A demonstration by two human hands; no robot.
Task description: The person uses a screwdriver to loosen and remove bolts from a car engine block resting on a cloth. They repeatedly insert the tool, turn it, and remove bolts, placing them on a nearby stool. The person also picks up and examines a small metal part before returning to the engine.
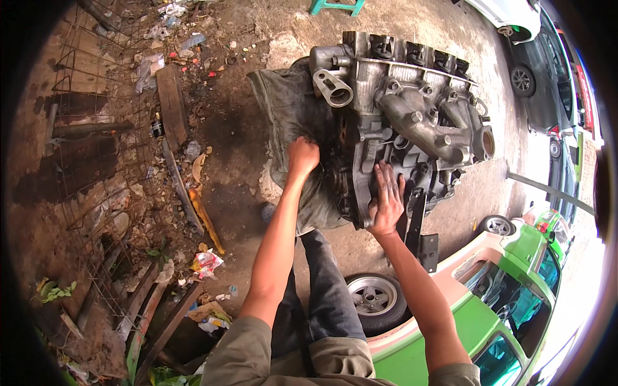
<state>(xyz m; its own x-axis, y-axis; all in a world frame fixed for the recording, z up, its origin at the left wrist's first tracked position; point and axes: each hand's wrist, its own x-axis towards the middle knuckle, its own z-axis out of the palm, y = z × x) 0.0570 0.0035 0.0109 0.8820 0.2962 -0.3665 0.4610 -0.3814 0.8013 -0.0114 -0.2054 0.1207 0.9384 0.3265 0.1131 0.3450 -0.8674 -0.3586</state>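
Observation:
A grey metal car engine (386, 122) stands before me, with a cast intake manifold (428, 122) on its right flank. My right hand (386, 202) rests on the lower part of the engine block, fingers stretched out over the metal, fingertips darkened with grime. Along the engine's left side lies a crumpled dark, dirty cloth (277, 106). My left hand (303, 156) is closed in a fist over this cloth, close to the block's blackened edge. Whatever is in its fingers, if anything, is hidden from view.
A black metal bracket (420, 235) sticks out near my right forearm. Behind it are a wheel (374, 296) and a green and pink car (444, 315). Wood planks (171, 106) and litter cover the ground at left. A green stool (338, 6) stands at the far edge.

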